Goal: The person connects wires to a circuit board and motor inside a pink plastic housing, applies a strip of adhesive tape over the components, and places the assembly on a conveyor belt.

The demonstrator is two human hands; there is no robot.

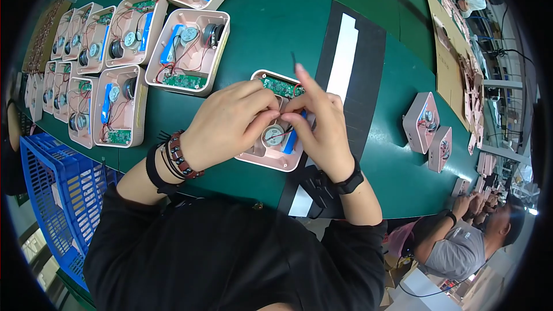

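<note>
Directly before me a pale pink speaker housing (262, 160) lies open side up on the green table. Inside it I see a green circuit board (281, 86), a round grey speaker magnet (273, 135), a blue battery (291, 138) and thin wires. My left hand (230, 118) is over its left side, thumb and forefinger closed in a pinch on a thin wire. Opposite, my right hand (319, 126) pinches at the same spot, its fingertips meeting the left ones. A thin dark strip (294, 60) shows beyond a raised right finger. The fingers hide the exact gripping point.
Several similar open housings (187, 52) stand in rows at the left. A black mat with a white strip (344, 60) crosses the table. Two housings (423, 121) sit at the right. A blue crate (72, 196) is at lower left. Co-workers (461, 247) are at the right.
</note>
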